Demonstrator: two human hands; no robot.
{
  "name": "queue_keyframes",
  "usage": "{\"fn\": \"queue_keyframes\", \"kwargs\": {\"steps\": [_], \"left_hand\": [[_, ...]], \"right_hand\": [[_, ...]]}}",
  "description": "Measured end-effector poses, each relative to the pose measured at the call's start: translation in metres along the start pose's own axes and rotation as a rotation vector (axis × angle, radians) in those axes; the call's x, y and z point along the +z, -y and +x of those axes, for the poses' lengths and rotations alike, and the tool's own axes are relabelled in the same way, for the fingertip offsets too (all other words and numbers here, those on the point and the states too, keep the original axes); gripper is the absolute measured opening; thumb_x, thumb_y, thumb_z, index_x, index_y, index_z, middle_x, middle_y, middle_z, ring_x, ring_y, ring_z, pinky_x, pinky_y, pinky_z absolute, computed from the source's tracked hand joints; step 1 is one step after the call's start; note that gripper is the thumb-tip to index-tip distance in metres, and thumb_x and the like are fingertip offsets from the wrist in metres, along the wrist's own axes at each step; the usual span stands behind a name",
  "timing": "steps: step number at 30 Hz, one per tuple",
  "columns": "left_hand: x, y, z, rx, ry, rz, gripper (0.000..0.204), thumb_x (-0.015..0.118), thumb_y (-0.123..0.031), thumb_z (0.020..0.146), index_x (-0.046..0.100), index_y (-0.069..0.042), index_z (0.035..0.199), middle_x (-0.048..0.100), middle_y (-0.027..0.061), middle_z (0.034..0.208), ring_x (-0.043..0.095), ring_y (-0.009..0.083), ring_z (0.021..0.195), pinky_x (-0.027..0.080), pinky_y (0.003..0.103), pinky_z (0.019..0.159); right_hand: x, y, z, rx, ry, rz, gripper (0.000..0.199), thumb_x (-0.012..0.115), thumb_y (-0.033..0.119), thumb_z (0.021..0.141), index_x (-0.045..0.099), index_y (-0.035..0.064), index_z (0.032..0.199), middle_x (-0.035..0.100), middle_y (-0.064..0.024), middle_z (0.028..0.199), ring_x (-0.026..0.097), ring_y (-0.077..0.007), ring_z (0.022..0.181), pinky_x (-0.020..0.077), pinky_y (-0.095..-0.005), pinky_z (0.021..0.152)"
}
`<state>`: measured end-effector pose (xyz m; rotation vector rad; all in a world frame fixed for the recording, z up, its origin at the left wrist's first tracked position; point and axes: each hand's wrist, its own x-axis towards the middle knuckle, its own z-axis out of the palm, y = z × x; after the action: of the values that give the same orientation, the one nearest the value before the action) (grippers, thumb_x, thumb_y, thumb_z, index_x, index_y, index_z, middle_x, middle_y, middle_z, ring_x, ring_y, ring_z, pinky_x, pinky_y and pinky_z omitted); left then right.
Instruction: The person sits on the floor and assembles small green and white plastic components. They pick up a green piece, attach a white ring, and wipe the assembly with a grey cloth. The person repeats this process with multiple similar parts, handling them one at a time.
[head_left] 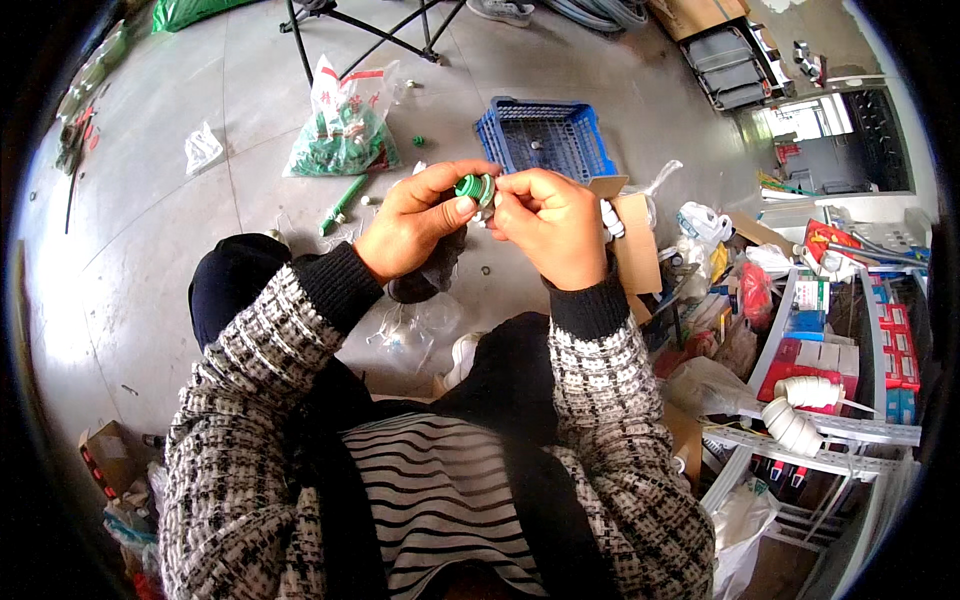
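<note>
Green fitting (476,188) pinched between left hand (415,218) and right hand (548,222); blue crate (545,136) nearly bare, clear bag (342,128) full of green parts.

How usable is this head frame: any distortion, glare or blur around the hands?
Head view: strong fisheye bending, black corners; soft even daylight, mild sheen on the floor; left hand, right hand and green fitting sharp; the doorway is blown out.

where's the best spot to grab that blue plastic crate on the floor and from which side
Probably the near rim of the blue crate, reached from the person's side. It sits upright and open-topped with lattice walls, so a grip over the top edge fits; a cardboard piece crowds its right corner.
</note>
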<state>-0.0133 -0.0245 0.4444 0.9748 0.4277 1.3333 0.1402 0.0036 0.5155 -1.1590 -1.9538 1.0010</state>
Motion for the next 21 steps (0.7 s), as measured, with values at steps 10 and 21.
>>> {"fn": "queue_keyframes", "kwargs": {"steps": [10, 21], "left_hand": [[0.014, 0.016, -0.007, -0.008, 0.016, -0.214, 0.034, 0.046, -0.016, 0.09, 0.045, -0.001, 0.121, 0.054, 0.0048, 0.107, 0.048, 0.0113, 0.099, 0.036, 0.024, 0.089], [0.006, 0.011, -0.01, -0.042, 0.036, -0.192, 0.036, 0.049, -0.01, 0.088, 0.044, -0.001, 0.123, 0.054, 0.0044, 0.108, 0.048, 0.0107, 0.1, 0.037, 0.025, 0.089]], "right_hand": [[-0.008, 0.0, -0.02, 0.18, -0.009, 0.345, 0.016, 0.051, 0.01, 0.086, 0.057, -0.0048, 0.091, 0.061, -0.0064, 0.075, 0.059, -0.0096, 0.062, 0.05, -0.0215, 0.054], [-0.001, 0.006, -0.018, 0.021, 0.013, -0.004, 0.009, 0.058, 0.005, 0.08, 0.06, -0.003, 0.081, 0.06, -0.0048, 0.068, 0.057, -0.0085, 0.057, 0.0444, -0.02, 0.051]]}}
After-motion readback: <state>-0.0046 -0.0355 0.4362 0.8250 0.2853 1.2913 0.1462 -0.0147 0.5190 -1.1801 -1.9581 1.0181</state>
